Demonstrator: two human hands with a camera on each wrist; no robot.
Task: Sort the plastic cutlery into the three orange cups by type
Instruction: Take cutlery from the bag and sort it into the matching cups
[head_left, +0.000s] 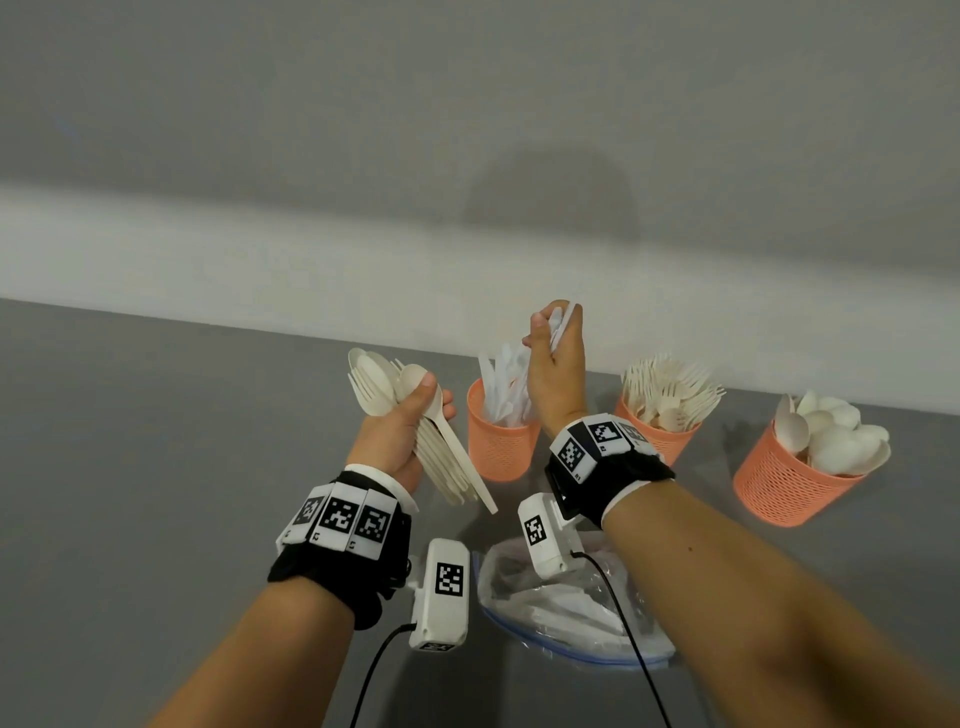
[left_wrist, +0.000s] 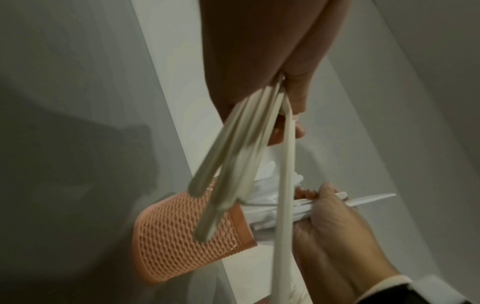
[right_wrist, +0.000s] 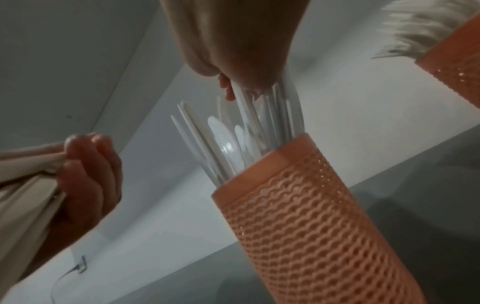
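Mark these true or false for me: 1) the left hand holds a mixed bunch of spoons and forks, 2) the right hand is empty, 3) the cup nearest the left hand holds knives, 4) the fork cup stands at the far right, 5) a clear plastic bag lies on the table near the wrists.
1. True: the left hand grips a bunch of spoons and forks.
2. False: the right hand holds white knives above the knife cup.
3. True: the knife cup is the closest one to the left hand.
4. False: the spoon cup stands at the far right; the fork cup is in the middle.
5. True: the plastic bag lies there.
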